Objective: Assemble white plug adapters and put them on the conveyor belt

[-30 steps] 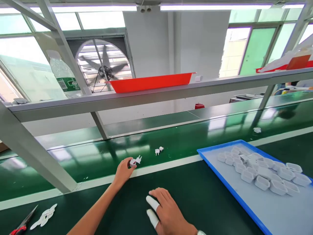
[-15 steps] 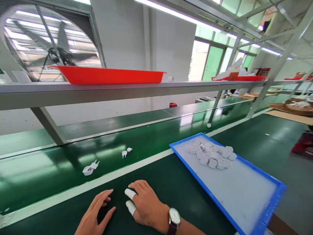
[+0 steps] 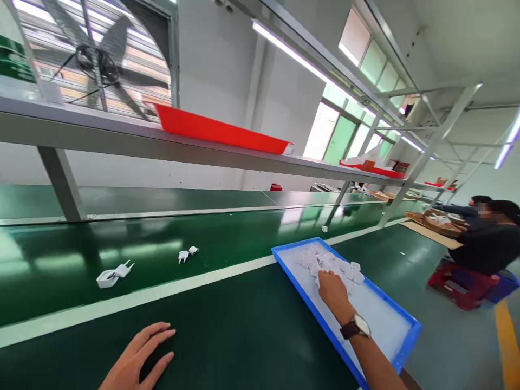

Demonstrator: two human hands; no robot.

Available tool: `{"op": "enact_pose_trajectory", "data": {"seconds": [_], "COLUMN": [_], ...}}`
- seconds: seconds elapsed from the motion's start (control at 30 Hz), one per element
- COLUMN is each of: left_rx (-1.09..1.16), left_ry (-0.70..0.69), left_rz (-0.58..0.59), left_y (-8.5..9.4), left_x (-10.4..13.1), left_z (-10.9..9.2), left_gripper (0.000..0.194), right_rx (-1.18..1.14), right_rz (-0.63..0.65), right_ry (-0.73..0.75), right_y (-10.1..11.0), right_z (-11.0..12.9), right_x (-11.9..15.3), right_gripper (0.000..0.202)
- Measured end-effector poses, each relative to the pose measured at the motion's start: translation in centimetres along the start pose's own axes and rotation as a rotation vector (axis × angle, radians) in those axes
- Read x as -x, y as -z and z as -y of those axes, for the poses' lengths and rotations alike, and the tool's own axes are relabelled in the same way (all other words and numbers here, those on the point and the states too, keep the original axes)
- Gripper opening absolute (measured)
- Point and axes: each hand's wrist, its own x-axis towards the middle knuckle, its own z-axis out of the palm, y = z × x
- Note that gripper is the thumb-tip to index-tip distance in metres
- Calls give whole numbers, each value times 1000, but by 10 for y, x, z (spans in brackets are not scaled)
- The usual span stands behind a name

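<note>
My right hand [image 3: 333, 290], with a watch [image 3: 356, 326] on its wrist, is over the blue-rimmed tray [image 3: 298, 284] at its pile of small white plastic pieces [image 3: 314, 261]. Its fingers curl down among them; the fingertips and whatever they hold are hidden. To the left, my left hand [image 3: 140, 352] hovers over the dark green work surface, open, fingers apart and holding nothing. Beyond it on the glossy green belt lie a white plug with a ring-shaped part [image 3: 108, 278] and a smaller white two-pin plug [image 3: 183, 255] beside a small white piece [image 3: 193, 250].
A shelf [image 3: 195, 154] on metal posts runs above the belt, carrying a red tray [image 3: 219, 130]. A large fan [image 3: 97, 59] is in the wall behind. At the far right, people in dark clothes [image 3: 487, 238] sit by a cardboard tray [image 3: 433, 223] of white parts.
My right hand has moved away from my left hand, rightward and forward into the tray's white pieces. My left hand stays low over the surface. The view has turned right, showing people.
</note>
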Motion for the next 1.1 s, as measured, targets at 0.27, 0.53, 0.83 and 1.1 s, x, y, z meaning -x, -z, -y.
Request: {"op": "enact_pose_trajectory", "data": {"seconds": [0.27,0.53,0.83,1.1], "left_rx": [340,418,530,691], "left_ry": [80,158,-45,132], "left_rz": [9,-36,236,89], "left_y": [5,24,-16,22], "left_x": [-1,7,-7,-2], "left_z": [-85,-59,-20,-44], "left_gripper": [69,24,62,48], "right_rx": [-277,-719,-725,-1036], "right_rz": [57,-27,64,197], "right_ry": [785,965,882,768], "right_y": [-28,-49,-101,-76], "right_z": [164,285,404,437], "right_x": [32,-8,-99,-103], "right_gripper": [50,49,79,46]}}
